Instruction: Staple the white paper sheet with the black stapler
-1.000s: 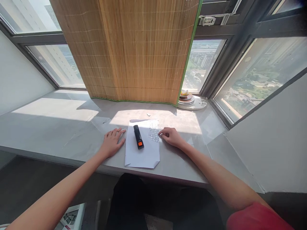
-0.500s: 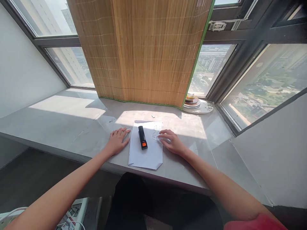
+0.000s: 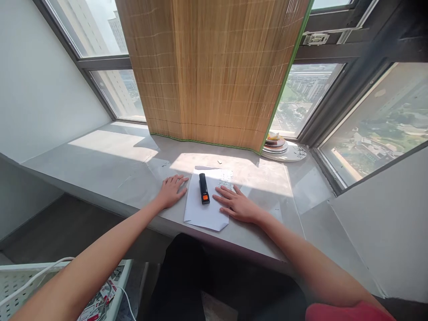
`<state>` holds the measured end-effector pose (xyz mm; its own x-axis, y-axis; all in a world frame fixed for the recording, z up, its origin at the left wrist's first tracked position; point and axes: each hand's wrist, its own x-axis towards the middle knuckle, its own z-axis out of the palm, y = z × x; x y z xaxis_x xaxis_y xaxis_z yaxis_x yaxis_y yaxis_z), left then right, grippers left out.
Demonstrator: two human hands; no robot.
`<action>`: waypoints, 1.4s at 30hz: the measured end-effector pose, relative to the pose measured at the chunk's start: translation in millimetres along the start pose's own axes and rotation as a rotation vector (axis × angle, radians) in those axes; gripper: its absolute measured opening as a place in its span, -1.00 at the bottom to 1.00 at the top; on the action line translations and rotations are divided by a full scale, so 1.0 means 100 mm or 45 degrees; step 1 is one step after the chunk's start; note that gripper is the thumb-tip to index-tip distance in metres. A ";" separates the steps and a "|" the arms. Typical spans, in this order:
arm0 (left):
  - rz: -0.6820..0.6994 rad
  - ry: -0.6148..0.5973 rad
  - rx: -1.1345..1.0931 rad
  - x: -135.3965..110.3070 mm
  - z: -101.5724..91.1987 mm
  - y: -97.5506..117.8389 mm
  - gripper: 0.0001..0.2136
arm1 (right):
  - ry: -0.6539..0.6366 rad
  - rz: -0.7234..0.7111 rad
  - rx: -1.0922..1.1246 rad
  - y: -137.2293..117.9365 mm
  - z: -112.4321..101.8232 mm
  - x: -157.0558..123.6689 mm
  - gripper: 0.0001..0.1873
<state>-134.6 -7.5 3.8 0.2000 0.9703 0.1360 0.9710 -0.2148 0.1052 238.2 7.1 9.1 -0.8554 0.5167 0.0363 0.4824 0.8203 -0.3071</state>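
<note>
A black stapler (image 3: 203, 189) with an orange patch at its near end lies on white paper (image 3: 200, 216) whose near corners are creased. My left hand (image 3: 172, 191) rests flat on the ledge just left of the paper, fingers spread and holding nothing. On the other side, my right hand (image 3: 238, 204) lies with spread fingers over the paper's right edge, also holding nothing. Beyond its fingertips is a patch of small dark marks (image 3: 225, 177) at the paper's upper right; I cannot tell whether they are print or loose bits.
The pale window ledge (image 3: 113, 183) carries everything. A bamboo blind (image 3: 214, 76) hangs over its back. Stacked plates (image 3: 277, 147) stand at the back right, and a small pale piece (image 3: 219, 162) lies behind the paper. Below left is a white basket (image 3: 20, 285) with cables and packets.
My right hand has spread its fingers and come down flatter, more over the paper's edge. The whole view has shifted slightly; the stapler stays on the paper.
</note>
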 end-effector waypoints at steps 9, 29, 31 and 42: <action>-0.002 -0.029 -0.013 -0.01 -0.02 0.00 -0.49 | -0.140 0.057 0.086 0.06 -0.02 -0.16 -0.32; -0.009 -0.035 0.021 -0.02 -0.07 0.07 -0.52 | -0.318 0.207 0.215 0.16 -0.21 -0.40 -0.18; -0.003 -0.030 0.021 -0.01 -0.06 0.06 -0.51 | -0.330 0.216 0.205 0.14 -0.22 -0.41 -0.19; 0.006 -0.011 -0.009 -0.01 -0.02 0.04 -0.52 | -0.405 0.410 0.150 0.14 -0.30 -0.95 -0.20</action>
<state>-131.6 -9.2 6.0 0.2055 0.9702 0.1283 0.9691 -0.2200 0.1119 331.9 -23.4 30.0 -0.6899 0.6246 -0.3660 0.7239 0.5877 -0.3614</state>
